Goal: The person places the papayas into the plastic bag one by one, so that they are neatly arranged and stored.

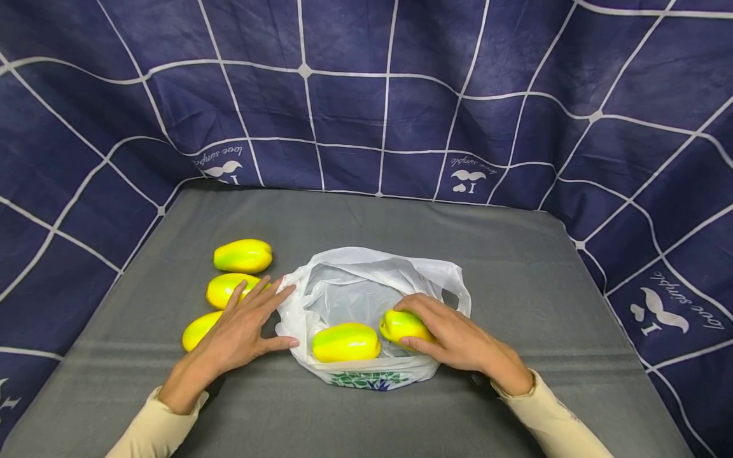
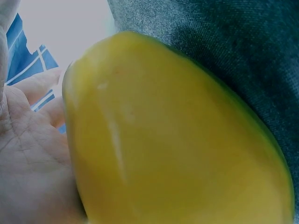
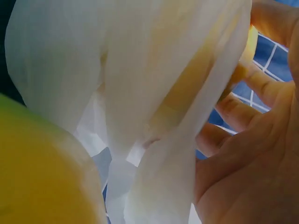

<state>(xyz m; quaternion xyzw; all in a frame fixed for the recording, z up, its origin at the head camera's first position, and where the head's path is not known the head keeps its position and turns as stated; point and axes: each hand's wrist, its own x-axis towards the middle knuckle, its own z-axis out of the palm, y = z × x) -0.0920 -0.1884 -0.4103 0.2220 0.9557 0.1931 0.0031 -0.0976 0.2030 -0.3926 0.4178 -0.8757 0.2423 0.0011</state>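
Note:
A white plastic bag [image 1: 309,366] lies with its mouth spread, green and blue print on its front. Inside, one yellow-green papaya [image 1: 346,343] rests at the front left. My right hand [image 1: 458,334] grips a second papaya [image 1: 401,326] in the bag's right side, thumb in front and fingers over the top. My left hand [image 1: 246,334] is spread, fingertips and thumb right at the bag's left edge. It partly covers a papaya [image 1: 200,327] and another papaya [image 1: 226,289] on the table. In the left wrist view, a papaya [image 2: 173,140] fills the space beside the palm.
A further papaya [image 1: 243,256] lies at the back of the left row. Grey cloth covers the table [image 1: 515,267]. A dark blue curtain [image 1: 355,108] with white lines hangs behind and at both sides. The bag's handle loop [image 1: 460,289] stands out at the right.

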